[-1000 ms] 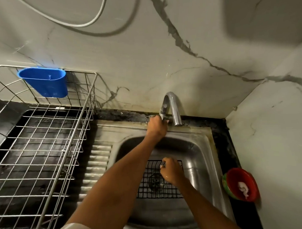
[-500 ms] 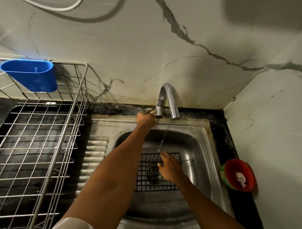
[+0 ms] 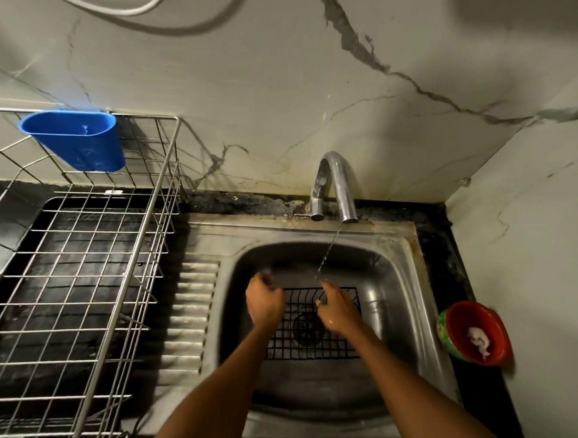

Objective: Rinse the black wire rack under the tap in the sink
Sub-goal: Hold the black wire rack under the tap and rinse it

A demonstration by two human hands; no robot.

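Both hands are reaching down into the sink (image 3: 404, 280), where the black wire rack (image 3: 313, 350) is lying flat on the basin floor over the round drain (image 3: 308, 328). Its long axis is running left to right across the basin, with its far rail facing the tap (image 3: 337, 187) and its near rail facing the person.

The right hand (image 3: 338, 310) is resting on the rack's far right part, fingers spread and loosely open, wet, with the fingertips lying over the far rail; whether it is gripping a wire cannot be told. The left hand (image 3: 264, 301) is sitting at the rack's far left corner, curled into a loose fist and slightly blurred, so a hold on the wire cannot be confirmed.

A thin stream of water (image 3: 328, 253) is falling from the tap's spout toward the rack's far edge, just beside the right fingertips.

Left of the basin, a silver wire dish drainer (image 3: 87, 285) is standing on the counter with a blue plastic holder (image 3: 77, 141) hanging on its back rail. On the right, a red bowl (image 3: 475, 332) holding something white is sitting beside the sink.
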